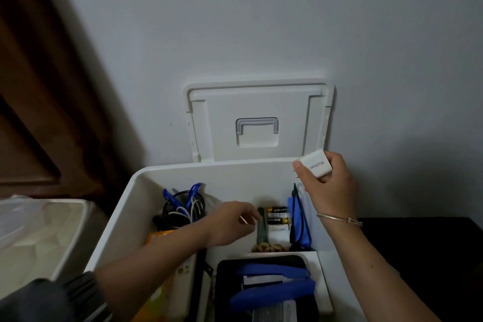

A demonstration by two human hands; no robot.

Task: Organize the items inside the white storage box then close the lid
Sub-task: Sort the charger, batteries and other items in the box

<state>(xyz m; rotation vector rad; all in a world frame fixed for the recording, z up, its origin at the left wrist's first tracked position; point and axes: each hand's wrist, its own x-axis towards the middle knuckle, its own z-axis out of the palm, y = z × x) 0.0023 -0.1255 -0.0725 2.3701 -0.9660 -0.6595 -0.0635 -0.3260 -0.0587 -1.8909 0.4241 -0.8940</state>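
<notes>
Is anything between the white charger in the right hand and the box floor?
The lid stands open, out of the way. Under the charger, a blue item with a black cable fills the far-right corner; the left hand is beside the batteries.

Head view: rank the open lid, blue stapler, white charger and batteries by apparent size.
1. open lid, largest.
2. blue stapler, though nearer the camera.
3. white charger and batteries: alike, and the charger is held closer, so unranked.
</notes>
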